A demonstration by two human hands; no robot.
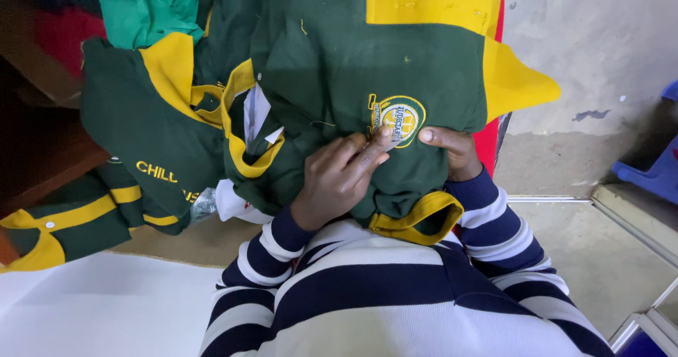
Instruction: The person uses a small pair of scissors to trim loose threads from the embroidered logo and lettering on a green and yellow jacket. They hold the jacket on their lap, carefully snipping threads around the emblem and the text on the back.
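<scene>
Two hands hold one green shirt (pixel 339 67): the left hand (pixel 339 177) pinches at its round badge (pixel 400 119), the right hand (pixel 452 152) grips beside it, more shirts (pixel 141 117) waiting further left.

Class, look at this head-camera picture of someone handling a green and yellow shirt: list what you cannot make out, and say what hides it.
1. Head view: what the left hand pinches at the round badge, too small and covered by its fingertips.
2. Right hand: mostly tucked behind the green shirt; its grip is hidden.
3. Blue plastic object: cut off by the right edge.
4. Pile of shirts: overlapping folds hide their number.
</scene>
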